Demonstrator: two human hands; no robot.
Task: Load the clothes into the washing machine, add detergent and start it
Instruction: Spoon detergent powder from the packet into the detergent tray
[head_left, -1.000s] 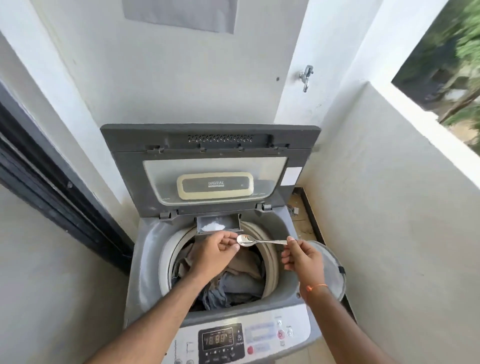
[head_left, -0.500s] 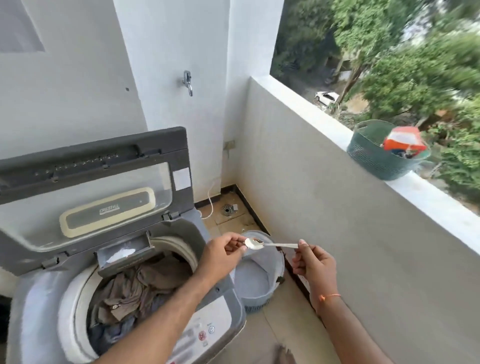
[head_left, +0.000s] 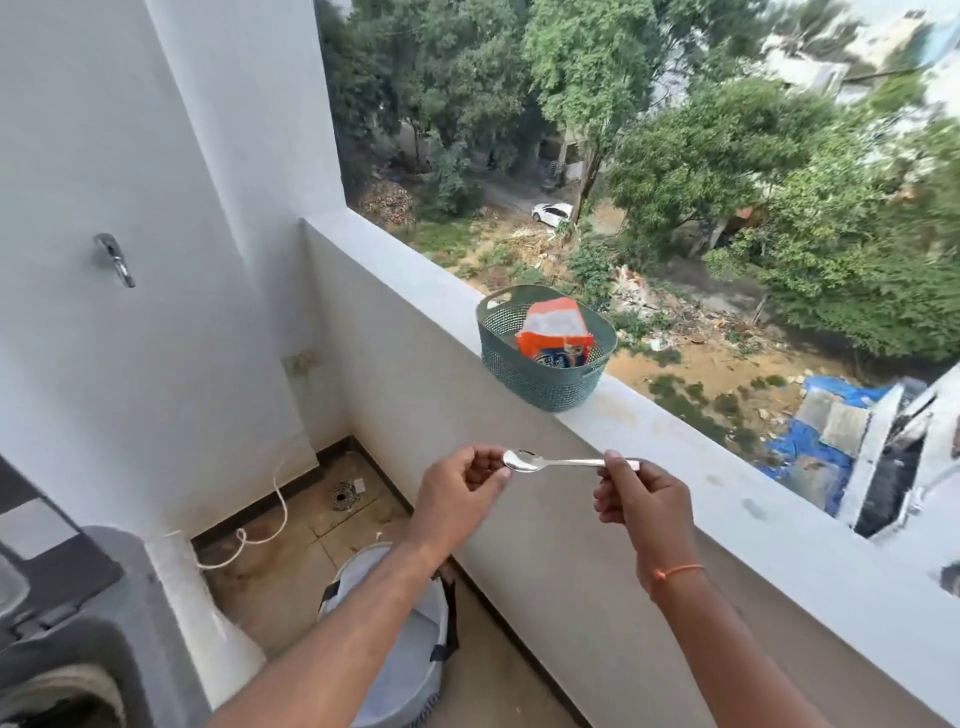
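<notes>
A metal spoon (head_left: 550, 461) is held level between my two hands in front of the balcony wall. My right hand (head_left: 641, 501) pinches its handle end. My left hand (head_left: 460, 491) touches the bowl end with its fingertips. The bowl looks empty. An orange and white detergent packet (head_left: 553, 332) stands in a green perforated basket (head_left: 535, 371) on the parapet ledge, beyond and above my hands. Only a grey corner of the washing machine (head_left: 78, 623) shows at the lower left; the drum and its clothes are almost out of view.
A grey laundry basket (head_left: 410, 639) stands on the floor below my left forearm. A tap (head_left: 115, 258) sticks out of the white wall at the left. A white cord (head_left: 260, 525) and a floor drain (head_left: 344, 494) lie in the corner. The parapet ledge (head_left: 675, 441) runs diagonally right.
My view has swung right from the open washing machine to the parapet. Both hands, still holding the spoon, moved away from the detergent drawer towards the green basket.
</notes>
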